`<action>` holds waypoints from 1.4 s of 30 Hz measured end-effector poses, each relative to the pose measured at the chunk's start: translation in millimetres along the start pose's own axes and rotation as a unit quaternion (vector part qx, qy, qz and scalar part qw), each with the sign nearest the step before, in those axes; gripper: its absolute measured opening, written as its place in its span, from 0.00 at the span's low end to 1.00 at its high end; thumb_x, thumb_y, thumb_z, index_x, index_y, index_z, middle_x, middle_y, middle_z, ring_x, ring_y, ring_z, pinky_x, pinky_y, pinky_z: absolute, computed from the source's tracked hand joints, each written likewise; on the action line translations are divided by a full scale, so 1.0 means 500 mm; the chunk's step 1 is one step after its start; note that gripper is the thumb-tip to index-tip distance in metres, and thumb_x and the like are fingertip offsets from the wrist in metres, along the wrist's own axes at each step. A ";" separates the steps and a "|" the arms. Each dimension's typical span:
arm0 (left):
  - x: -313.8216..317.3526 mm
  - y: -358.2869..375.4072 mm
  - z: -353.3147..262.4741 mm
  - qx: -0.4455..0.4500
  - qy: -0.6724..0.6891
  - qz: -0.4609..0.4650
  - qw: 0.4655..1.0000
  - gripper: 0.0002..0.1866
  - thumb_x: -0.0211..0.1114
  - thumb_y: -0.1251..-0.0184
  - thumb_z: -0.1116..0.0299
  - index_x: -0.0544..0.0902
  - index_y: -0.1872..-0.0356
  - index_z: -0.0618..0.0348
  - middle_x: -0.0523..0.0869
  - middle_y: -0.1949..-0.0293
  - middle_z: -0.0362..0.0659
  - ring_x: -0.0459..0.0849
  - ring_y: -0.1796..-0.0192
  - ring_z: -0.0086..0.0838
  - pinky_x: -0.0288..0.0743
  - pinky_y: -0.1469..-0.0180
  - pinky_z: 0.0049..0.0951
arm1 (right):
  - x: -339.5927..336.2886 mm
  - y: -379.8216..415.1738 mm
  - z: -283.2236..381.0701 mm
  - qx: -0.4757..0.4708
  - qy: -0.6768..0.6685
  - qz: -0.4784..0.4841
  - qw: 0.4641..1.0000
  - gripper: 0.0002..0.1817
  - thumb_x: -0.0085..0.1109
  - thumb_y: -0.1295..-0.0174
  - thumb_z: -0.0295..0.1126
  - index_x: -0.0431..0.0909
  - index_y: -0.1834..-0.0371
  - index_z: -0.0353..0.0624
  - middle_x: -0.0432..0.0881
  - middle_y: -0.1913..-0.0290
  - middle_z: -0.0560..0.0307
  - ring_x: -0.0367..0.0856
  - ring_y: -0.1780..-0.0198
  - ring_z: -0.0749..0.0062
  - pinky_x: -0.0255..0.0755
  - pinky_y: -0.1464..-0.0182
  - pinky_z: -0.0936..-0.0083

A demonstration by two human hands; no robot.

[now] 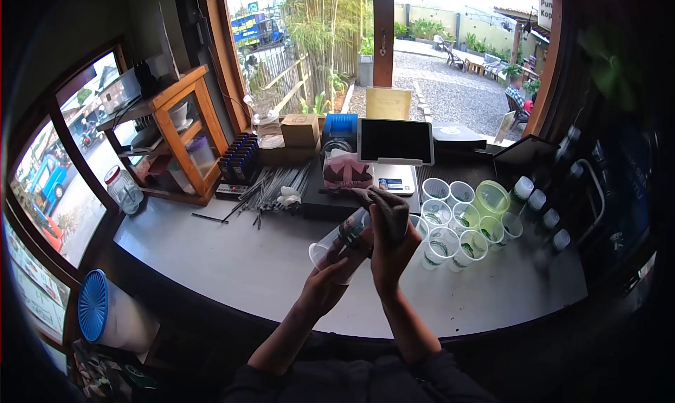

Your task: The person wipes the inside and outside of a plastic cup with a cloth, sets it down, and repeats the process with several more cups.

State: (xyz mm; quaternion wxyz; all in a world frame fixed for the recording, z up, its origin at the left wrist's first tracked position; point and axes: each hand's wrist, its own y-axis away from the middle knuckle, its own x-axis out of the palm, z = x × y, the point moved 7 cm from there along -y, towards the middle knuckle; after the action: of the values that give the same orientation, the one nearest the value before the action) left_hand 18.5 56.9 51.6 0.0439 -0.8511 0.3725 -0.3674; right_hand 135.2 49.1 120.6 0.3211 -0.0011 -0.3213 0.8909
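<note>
A clear plastic cup (323, 250) with a printed design lies tilted in my left hand (330, 276), whose fingers wrap round it from below. My right hand (392, 248) is at the cup's other end, closed on a dark grey cloth (390, 213) that hangs over the fingers. The cloth hides part of the cup. Just right of my right hand stands a group of several clear cups (441, 245) with green print, close together on the grey counter (281, 262). A yellow-green container (492, 197) is among them.
Behind my hands are a tablet (396, 141) on a stand, a pink pack (346, 171) and a cardboard box (300, 131). Black straws (271, 192) lie to the left, near a wooden cabinet (186, 136). White-capped bottles (536, 200) stand right. A person (515, 93) sits outside.
</note>
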 end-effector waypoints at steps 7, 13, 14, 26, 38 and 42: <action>-0.060 -0.030 -0.031 0.078 0.221 -0.087 0.968 0.31 0.39 0.22 0.56 0.45 0.24 0.56 0.50 0.23 0.41 0.47 0.22 0.32 0.39 0.23 0.37 | 0.082 0.085 -0.044 -0.148 0.041 0.160 0.975 0.22 0.56 0.41 0.25 0.79 0.41 0.43 0.70 0.32 0.47 0.53 0.24 0.50 0.41 0.24 0.53; -0.080 -0.041 -0.017 0.054 0.231 -0.050 0.970 0.34 0.38 0.22 0.46 0.43 0.23 0.47 0.54 0.24 0.43 0.52 0.23 0.43 0.42 0.24 0.47 | 0.066 0.173 -0.090 -0.130 0.038 0.230 0.964 0.20 0.55 0.36 0.25 0.77 0.39 0.44 0.59 0.26 0.44 0.44 0.22 0.47 0.40 0.24 0.55; -0.066 -0.037 -0.011 0.024 0.231 -0.036 0.972 0.35 0.40 0.23 0.46 0.44 0.23 0.49 0.54 0.24 0.43 0.54 0.24 0.40 0.44 0.24 0.46 | 0.063 0.152 -0.089 -0.126 0.022 0.193 0.973 0.25 0.55 0.38 0.24 0.74 0.35 0.48 0.54 0.24 0.44 0.41 0.21 0.46 0.37 0.24 0.52; -0.186 0.019 -0.006 -0.141 -0.229 -0.065 0.961 0.20 0.56 0.27 0.62 0.75 0.43 0.67 0.84 0.52 0.53 0.83 0.47 0.40 0.72 0.39 0.37 | -0.037 0.054 -0.251 0.134 -0.116 0.099 0.979 0.16 0.52 0.29 0.32 0.73 0.44 0.34 0.82 0.52 0.53 0.81 0.49 0.69 0.72 0.45 0.75; -0.263 -0.123 0.090 -0.040 -0.830 0.063 0.553 0.10 0.65 0.39 0.64 0.79 0.69 0.60 0.85 0.70 0.50 0.84 0.63 0.45 0.77 0.56 0.42 | -0.118 0.170 -0.408 0.154 0.322 0.189 0.915 0.20 0.65 0.46 0.33 0.76 0.51 0.38 0.83 0.58 0.40 0.82 0.54 0.46 0.74 0.51 0.61; -0.253 -0.155 0.111 -0.034 -0.842 0.124 0.524 0.10 0.67 0.41 0.65 0.78 0.72 0.60 0.85 0.70 0.47 0.84 0.61 0.42 0.73 0.47 0.42 | -0.133 0.167 -0.435 0.165 0.341 0.201 0.903 0.21 0.65 0.45 0.38 0.75 0.50 0.40 0.83 0.58 0.40 0.81 0.54 0.45 0.74 0.51 0.58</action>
State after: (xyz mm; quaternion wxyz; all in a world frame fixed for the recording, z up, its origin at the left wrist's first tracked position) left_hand 44.4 186.1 -36.5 0.3534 -0.7105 0.2765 0.5420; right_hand 185.4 86.3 -113.3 0.2212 -0.3168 -0.0338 0.9217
